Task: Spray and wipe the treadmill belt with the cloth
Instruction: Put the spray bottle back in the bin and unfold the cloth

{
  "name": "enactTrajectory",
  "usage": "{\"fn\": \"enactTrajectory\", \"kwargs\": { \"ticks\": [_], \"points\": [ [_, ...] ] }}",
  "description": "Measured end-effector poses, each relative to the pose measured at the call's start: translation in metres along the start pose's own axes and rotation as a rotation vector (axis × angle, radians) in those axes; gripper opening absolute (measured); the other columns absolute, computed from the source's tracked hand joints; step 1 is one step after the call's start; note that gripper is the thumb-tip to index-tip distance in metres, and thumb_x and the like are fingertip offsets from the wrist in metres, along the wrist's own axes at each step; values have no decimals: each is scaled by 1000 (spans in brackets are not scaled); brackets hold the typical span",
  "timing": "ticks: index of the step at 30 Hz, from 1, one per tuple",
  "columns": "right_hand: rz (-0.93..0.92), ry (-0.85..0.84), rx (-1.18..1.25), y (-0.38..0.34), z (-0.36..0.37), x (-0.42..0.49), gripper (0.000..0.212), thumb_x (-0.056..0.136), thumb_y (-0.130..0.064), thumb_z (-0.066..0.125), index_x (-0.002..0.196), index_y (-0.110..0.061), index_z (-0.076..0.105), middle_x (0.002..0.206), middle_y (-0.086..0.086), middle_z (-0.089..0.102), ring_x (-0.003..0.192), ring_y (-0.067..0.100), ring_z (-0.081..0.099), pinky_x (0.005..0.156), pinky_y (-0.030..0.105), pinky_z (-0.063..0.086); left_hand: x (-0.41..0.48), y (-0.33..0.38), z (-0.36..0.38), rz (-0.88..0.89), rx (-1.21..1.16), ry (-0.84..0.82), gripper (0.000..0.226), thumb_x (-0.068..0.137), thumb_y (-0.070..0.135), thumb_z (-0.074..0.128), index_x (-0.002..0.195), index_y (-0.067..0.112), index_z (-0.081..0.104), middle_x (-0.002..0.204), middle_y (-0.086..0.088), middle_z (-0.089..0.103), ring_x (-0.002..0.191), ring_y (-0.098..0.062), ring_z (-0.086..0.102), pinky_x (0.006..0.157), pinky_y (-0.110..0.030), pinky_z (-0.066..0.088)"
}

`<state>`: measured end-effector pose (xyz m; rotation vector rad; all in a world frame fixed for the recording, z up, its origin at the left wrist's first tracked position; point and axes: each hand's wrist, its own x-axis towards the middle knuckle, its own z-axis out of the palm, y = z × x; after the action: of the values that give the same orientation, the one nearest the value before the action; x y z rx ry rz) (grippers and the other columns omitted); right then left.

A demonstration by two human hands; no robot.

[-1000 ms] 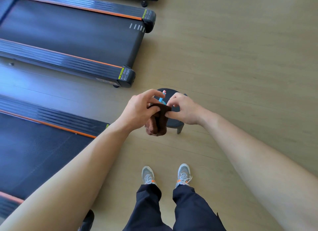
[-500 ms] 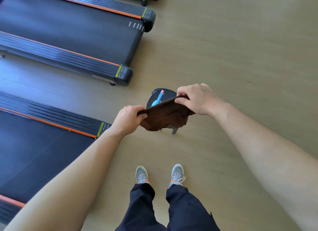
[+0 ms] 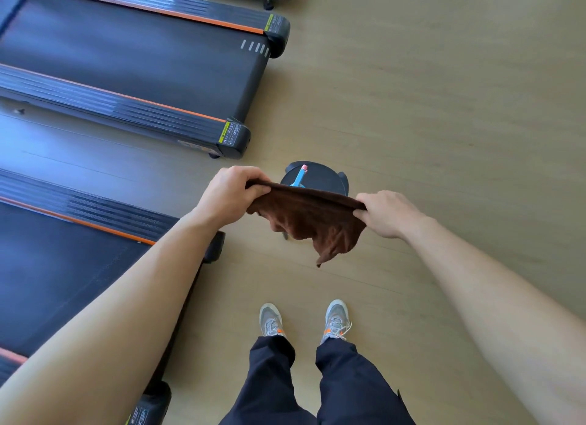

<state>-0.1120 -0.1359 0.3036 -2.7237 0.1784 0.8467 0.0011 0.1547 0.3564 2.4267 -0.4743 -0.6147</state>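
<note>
Two hands stretched the brown cloth (image 3: 310,221) at mid-frame, the left hand (image 3: 228,196) and right hand (image 3: 385,213) each gripping a top corner with curled fingers (the rest hung loose). Just behind it, a blue spray bottle (image 3: 298,178) sat on a black stool (image 3: 328,181); the treadmill belt (image 3: 63,282) lay at lower left.

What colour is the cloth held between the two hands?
The cloth is dark brown, seen best in the head view.
</note>
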Motion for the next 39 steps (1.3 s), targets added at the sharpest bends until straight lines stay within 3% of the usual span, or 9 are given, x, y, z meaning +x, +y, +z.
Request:
{"fn": "enactTrajectory", "kwargs": {
  "ticks": [4, 7, 13, 16, 20, 23, 27, 33, 39],
  "points": [
    [62, 29, 116, 2, 6, -5, 33, 104, -49, 43, 77, -30, 44, 79, 0, 56, 84, 31, 55, 71, 38, 41, -3, -2, -6, -39, 36, -21, 26, 101, 9, 57, 101, 27, 76, 93, 1, 76, 87, -20, 71, 85, -36, 57],
    [99, -25, 152, 6, 9, -10, 26, 98, -46, 58, 80, -29, 48, 83, -3, 58, 84, 27, 55, 69, 36, 41, -6, -8, -6, -84, 51, -41, 31, 104, 5, 51, 108, 24, 75, 105, 0, 71, 102, -22, 61, 85, -29, 43],
    [156, -12, 329, 25, 18, -15, 16, 96, -19, 64, 89, -31, 57, 95, -6, 65, 85, 20, 60, 71, 34, 47, -7, -15, -11, -193, -47, 94, 8, 99, 15, 67, 102, 23, 65, 95, 2, 69, 83, -6, 60, 67, -15, 40],
    [188, 80, 458, 32, 17, -17, 14, 95, -21, 68, 86, -30, 63, 88, -4, 67, 82, 19, 61, 64, 29, 43, -6, -22, -13, -247, -75, 179, 5, 93, 20, 76, 96, 22, 73, 89, 1, 72, 86, -16, 64, 74, -26, 45],
    [136, 89, 518, 11, 11, -20, 9, 89, -27, 73, 80, -28, 70, 73, -9, 65, 73, 12, 59, 60, 24, 41, -9, -20, 7, -383, -166, 208, 5, 89, 27, 80, 92, 24, 76, 82, 7, 72, 77, -10, 68, 68, -22, 53],
    [54, 67, 606, -30, 14, -20, 11, 85, -24, 75, 74, -25, 70, 63, -13, 62, 62, 3, 55, 56, 21, 40, -15, -3, 44, -477, -339, 124, 4, 85, 22, 81, 87, 20, 79, 81, 0, 78, 75, -20, 76, 73, -33, 64],
    [53, 113, 758, -70, 31, -18, 11, 85, -24, 73, 75, -25, 70, 65, -13, 65, 64, 4, 59, 59, 25, 41, -24, 26, 90, -537, -532, 3, 6, 89, 17, 80, 92, 13, 78, 84, -7, 78, 63, -17, 70, 53, -20, 56],
    [66, 287, 819, -76, 47, -26, 10, 89, -24, 73, 98, -22, 77, 82, -12, 70, 82, 10, 65, 66, 14, 44, -26, 34, 103, -541, -558, -47, 15, 93, 19, 76, 107, 13, 80, 95, -5, 79, 83, -12, 74, 64, -18, 56],
    [-93, 220, 684, -66, 49, -25, 23, 78, -34, 81, 99, -26, 76, 88, -2, 63, 80, 11, 57, 69, 25, 43, -23, 40, 95, -558, -681, -144, 22, 97, -1, 64, 116, 4, 72, 98, -14, 77, 80, -15, 76, 72, -24, 64]
  ]
}}
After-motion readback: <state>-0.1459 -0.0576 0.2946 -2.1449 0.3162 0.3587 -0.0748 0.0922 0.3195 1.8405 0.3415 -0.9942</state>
